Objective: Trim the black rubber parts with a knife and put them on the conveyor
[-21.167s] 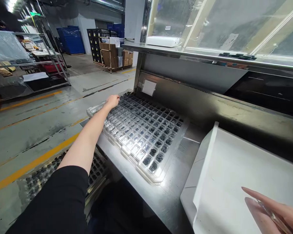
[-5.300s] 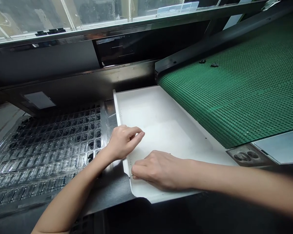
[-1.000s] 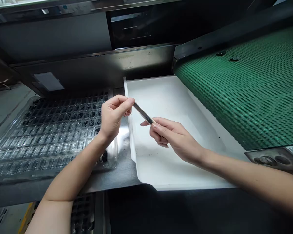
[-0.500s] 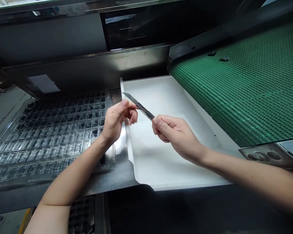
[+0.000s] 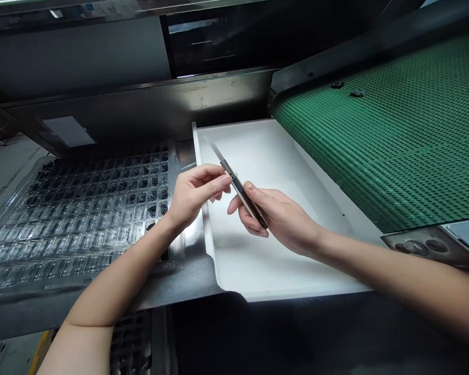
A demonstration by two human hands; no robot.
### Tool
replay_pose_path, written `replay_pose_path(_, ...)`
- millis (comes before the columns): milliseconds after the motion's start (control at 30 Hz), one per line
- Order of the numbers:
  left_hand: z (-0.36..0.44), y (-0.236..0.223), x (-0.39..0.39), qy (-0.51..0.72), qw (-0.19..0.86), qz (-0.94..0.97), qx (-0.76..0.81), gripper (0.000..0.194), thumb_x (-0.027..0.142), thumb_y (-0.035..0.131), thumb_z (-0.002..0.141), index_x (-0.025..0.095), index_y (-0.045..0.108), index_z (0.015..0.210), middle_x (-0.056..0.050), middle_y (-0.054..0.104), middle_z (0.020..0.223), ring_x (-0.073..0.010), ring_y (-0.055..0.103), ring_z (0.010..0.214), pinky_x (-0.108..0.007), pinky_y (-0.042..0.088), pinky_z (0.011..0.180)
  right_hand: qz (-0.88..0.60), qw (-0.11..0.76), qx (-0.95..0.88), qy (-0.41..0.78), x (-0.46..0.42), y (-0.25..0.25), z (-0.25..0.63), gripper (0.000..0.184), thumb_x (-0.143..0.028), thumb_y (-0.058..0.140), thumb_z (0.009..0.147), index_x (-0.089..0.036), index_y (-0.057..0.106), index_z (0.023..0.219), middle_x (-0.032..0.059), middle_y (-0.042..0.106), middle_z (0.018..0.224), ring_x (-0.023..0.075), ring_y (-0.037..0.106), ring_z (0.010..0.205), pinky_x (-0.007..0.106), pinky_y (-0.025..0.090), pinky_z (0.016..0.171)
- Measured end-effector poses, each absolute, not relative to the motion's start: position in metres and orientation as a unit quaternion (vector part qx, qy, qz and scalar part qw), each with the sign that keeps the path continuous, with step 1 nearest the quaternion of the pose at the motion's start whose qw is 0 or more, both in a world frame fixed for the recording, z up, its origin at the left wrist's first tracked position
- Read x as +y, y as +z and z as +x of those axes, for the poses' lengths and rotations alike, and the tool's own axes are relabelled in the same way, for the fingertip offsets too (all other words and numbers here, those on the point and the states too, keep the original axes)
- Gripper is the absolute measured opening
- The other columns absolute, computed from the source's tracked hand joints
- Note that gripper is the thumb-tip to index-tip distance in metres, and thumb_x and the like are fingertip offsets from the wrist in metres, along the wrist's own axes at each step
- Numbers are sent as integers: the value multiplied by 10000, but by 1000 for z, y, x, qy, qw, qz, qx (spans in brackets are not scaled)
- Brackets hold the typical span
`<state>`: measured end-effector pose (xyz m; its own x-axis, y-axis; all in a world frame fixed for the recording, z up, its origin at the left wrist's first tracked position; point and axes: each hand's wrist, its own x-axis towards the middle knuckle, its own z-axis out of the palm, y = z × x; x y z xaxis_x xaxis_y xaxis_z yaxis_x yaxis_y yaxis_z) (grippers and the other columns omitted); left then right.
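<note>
I see right hand (image 5: 275,219) clamped on the tweezers (image 5: 238,183), tips up-left over the white tray (image 5: 281,271). Left hand (image 5: 193,195) pinched, fingertips touching the tweezers mid-shaft. Clear blister tray (image 5: 74,219) left, green belt (image 5: 383,140) right. No readable labels. Tray floor beneath is bare.

White tray (image 5: 281,271) floor lies open; green conveyor (image 5: 375,140) blocks its right.

Steel bench (image 5: 180,278): clear blister tray (image 5: 70,219), white tray (image 5: 281,271).

Dim surroundings, overhead light glaring off the white tray (image 5: 281,271), wide-angle bending at edges, sharp focus
</note>
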<state>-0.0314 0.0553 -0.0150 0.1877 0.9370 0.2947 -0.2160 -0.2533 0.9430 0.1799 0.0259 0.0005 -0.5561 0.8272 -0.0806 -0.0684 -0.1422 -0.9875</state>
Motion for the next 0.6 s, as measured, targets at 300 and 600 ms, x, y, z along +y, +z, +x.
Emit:
replay_pose_path(300, -33, -9, 56, 531, 536, 577, 312, 291, 414, 875, 933, 222, 892, 1152, -58, 781, 911, -120, 591, 670, -268, 487, 615, -323, 315, -538, 712, 24, 3, 179, 564, -675, 617, 1111, -123, 726, 1142, 5, 562, 696, 136, 456, 562, 287, 381, 571)
replay_pose_path(600, -28, -6, 59, 593, 555, 483, 329, 446, 432, 1010, 754, 176, 645, 786, -52, 802, 895, -75, 554, 568, -225, 453, 527, -323, 331, -542, 702, 25, 1, 180, 373, -466, 525, 1185, -138, 698, 1216, 40, 648, 862, 156, 592, 679, 300, 491, 696)
